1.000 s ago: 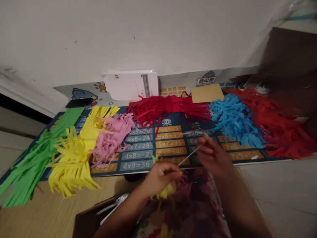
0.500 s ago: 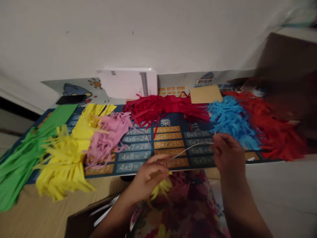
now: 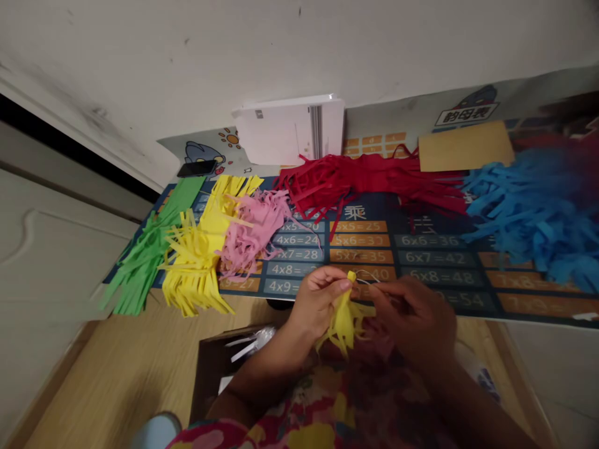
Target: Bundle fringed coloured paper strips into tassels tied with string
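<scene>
My left hand (image 3: 318, 299) is closed around the top of a small yellow paper tassel (image 3: 344, 321), whose strips hang down below my fingers. My right hand (image 3: 412, 312) is right beside it, fingers pinched on a thin pale string (image 3: 369, 275) that loops over the tassel's head. Both hands are over the near edge of a blue multiplication-table mat (image 3: 421, 262), above my lap in a flowered garment.
Piles of cut paper fringe lie on the mat: green (image 3: 145, 255), yellow (image 3: 201, 255), pink (image 3: 253, 227), dark red (image 3: 355, 181), blue (image 3: 538, 212). A white box (image 3: 290, 128), a brown card (image 3: 463, 146) and a black phone (image 3: 196, 168) sit by the wall. A cardboard box (image 3: 215, 368) is by my left arm.
My hands have come together: the right hand, earlier holding the string out taut to the right, is now at the tassel head. The view has shifted left and closer.
</scene>
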{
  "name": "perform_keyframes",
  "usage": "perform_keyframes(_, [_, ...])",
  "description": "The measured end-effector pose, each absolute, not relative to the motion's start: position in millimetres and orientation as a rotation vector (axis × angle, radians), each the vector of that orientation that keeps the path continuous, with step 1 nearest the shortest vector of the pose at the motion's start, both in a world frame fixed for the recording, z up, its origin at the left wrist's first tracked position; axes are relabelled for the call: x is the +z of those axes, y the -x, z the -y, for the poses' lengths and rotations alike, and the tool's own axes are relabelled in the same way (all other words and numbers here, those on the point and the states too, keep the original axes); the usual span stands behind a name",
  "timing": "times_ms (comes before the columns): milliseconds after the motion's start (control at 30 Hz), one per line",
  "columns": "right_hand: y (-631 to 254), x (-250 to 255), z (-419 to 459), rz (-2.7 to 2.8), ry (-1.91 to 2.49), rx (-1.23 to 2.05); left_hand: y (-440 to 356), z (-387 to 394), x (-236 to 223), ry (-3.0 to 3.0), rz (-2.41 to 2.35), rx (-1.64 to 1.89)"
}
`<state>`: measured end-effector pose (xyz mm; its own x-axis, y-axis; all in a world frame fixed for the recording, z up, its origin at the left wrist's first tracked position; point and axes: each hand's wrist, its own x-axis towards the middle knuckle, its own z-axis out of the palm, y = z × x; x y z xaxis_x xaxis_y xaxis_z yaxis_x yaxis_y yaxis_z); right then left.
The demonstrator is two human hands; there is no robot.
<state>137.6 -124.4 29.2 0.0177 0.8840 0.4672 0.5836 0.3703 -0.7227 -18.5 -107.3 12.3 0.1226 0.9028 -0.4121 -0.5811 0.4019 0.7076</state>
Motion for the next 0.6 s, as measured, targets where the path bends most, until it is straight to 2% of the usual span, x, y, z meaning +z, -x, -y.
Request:
perform_keyframes(233, [-138.0,22.8,123.6,1.719,1.297,0.456,17.0,111.7,7.4,-0.595,-0.994,1.182])
perform_keyframes(467, [-150.5,6.1,125.0,1.663,1.327,1.063,23.6,118.9,7.8,-1.237,-1.231,1.163])
perform_keyframes(600, [-153.5,12.4,124.0,1.830,1.348,0.966,25.9,124.1,4.5,-1.694,-1.379,1.079])
